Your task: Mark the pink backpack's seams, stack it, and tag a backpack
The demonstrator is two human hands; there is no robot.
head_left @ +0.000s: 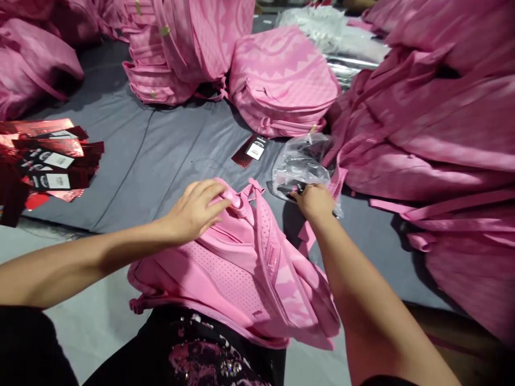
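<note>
A pink backpack [245, 273] lies back-side up in front of me, partly on my lap. My left hand [193, 209] rests on its top end, fingers curled over the pink carry handle [237, 201]. My right hand [314, 201] reaches past the backpack to a clear plastic bag [300, 163] on the grey cloth, fingers closed on something small and dark at the bag's mouth; I cannot make out what it is.
A grey cloth [161, 155] covers the work surface. Red and black hang tags [48, 161] are stacked at the left; one single tag [251, 150] lies near the middle. Pink backpacks [281, 80] are piled at the back and heaped at the right [434, 123].
</note>
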